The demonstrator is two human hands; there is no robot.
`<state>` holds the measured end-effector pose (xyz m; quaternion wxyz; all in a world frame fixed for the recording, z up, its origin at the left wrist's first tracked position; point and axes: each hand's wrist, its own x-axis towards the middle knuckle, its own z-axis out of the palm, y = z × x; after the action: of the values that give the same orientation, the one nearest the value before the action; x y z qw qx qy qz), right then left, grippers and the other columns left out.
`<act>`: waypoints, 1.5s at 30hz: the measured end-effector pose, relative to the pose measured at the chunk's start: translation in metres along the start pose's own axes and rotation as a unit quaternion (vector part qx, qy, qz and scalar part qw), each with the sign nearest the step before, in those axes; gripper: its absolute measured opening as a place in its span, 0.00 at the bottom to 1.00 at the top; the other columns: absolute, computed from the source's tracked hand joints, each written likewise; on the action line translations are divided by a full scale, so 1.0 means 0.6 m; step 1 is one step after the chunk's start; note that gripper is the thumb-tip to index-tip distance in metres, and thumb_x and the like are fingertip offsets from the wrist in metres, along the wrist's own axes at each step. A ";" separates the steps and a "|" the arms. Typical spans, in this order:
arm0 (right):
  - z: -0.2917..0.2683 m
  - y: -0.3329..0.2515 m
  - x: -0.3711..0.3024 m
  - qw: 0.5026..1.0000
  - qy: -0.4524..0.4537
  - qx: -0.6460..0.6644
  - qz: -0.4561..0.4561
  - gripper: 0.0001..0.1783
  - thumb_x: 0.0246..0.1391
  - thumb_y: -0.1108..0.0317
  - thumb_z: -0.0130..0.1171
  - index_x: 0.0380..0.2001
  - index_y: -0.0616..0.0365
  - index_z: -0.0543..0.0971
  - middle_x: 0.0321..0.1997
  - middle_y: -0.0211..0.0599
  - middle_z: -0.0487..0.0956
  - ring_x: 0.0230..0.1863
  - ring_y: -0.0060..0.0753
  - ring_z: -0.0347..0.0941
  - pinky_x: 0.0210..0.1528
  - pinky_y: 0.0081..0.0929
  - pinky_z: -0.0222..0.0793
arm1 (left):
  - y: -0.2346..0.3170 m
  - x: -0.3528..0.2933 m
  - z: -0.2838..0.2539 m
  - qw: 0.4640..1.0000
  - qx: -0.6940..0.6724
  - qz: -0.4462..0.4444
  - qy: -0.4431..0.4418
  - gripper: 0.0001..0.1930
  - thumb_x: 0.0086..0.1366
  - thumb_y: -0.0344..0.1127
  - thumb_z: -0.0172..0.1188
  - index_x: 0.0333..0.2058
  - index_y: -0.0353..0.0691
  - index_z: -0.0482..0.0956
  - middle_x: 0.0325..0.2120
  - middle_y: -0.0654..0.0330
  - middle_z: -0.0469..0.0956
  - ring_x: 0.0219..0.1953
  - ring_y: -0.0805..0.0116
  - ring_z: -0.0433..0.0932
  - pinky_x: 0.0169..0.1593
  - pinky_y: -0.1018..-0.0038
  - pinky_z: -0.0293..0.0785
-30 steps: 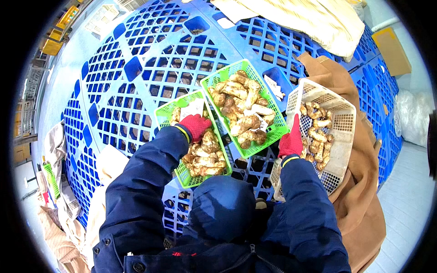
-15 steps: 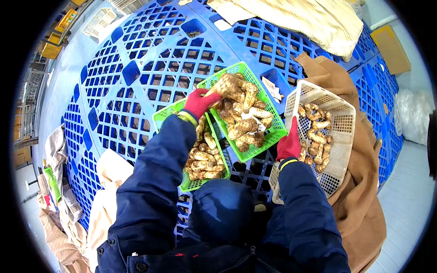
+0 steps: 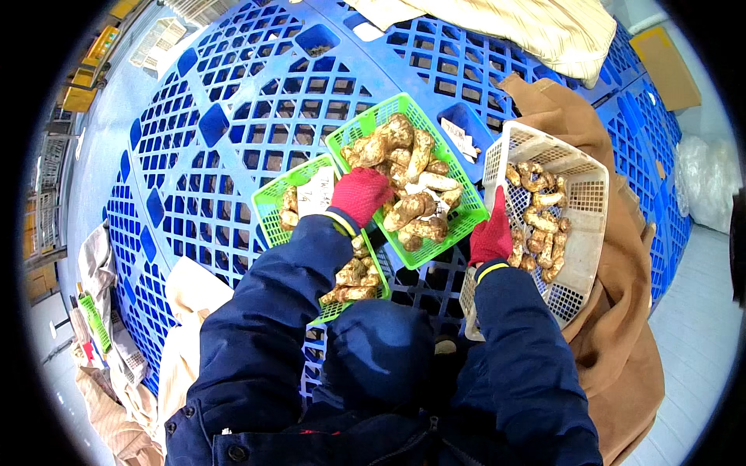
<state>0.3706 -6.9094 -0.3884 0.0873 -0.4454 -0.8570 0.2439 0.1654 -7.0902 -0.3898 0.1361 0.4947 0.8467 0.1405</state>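
My left hand [image 3: 362, 196], in a red glove, is closed with its fingers curled down at the left side of the mushrooms [image 3: 410, 210] in the middle green basket [image 3: 464, 186]. What its fingers hold, if anything, is hidden. A large mushroom [image 3: 388, 138] rests on top of that pile, beyond the hand. Partly under my left forearm is a second green basket [image 3: 268, 219] with more mushrooms [image 3: 353, 276] and a white paper slip [image 3: 317, 190]. My right hand [image 3: 491, 234], also red-gloved, grips the left rim of a white basket [image 3: 584, 241] containing smaller mushrooms [image 3: 542, 221].
Blue lattice pallets [image 3: 287, 109] spread beneath the baskets. Brown cloth [image 3: 622, 326] lies around the white basket, and a striped cream cloth [image 3: 536, 35] covers the far side. Beyond the middle basket, a paper label [image 3: 460, 140] lies on the pallet. Pale cloth [image 3: 190, 299] sits at left.
My left hand has let go of the large mushroom, now on the middle pile, and has moved nearer and slightly right. The left basket's paper slip has come into view. My right hand stays at the white rim.
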 end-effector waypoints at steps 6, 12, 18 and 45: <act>0.002 0.003 -0.002 1.000 0.005 -0.013 -0.012 0.37 0.46 0.77 0.45 0.61 0.42 0.52 0.32 0.49 0.75 0.32 0.49 0.72 0.30 0.40 0.64 | 0.011 0.024 0.068 0.983 0.166 -0.068 0.038 0.09 0.51 0.36 0.50 0.28 0.41 0.77 0.29 0.57 0.74 0.37 0.58 0.71 0.34 0.62 0.70; -0.024 -0.026 0.003 0.997 -0.062 0.008 0.041 0.40 0.43 0.80 0.47 0.62 0.46 0.52 0.39 0.52 0.74 0.36 0.51 0.71 0.36 0.39 0.65 | 0.001 0.025 0.058 0.992 0.114 -0.045 0.003 0.10 0.53 0.34 0.49 0.32 0.41 0.77 0.32 0.54 0.73 0.38 0.55 0.73 0.37 0.62 0.72; -0.005 -0.002 0.002 1.000 -0.019 0.004 0.008 0.39 0.44 0.79 0.46 0.61 0.45 0.52 0.38 0.51 0.74 0.36 0.50 0.72 0.36 0.39 0.66 | -0.020 0.008 -0.010 0.993 -0.106 -0.029 0.032 0.17 0.49 0.28 0.55 0.41 0.41 0.72 0.38 0.52 0.74 0.42 0.53 0.73 0.43 0.66 0.70; -0.011 -0.007 -0.005 0.998 -0.045 0.044 0.007 0.39 0.45 0.82 0.45 0.62 0.46 0.51 0.51 0.52 0.69 0.49 0.50 0.68 0.46 0.34 0.64 | -0.032 -0.089 0.002 0.481 -0.759 -0.322 0.297 0.16 0.51 0.28 0.63 0.37 0.41 0.68 0.28 0.57 0.74 0.26 0.67 0.75 0.24 0.77 0.72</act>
<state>0.3718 -6.9113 -0.3804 0.0667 -0.4362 -0.8452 0.3015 0.1760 -7.1459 -0.3933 0.2353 -0.1801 0.5005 0.8134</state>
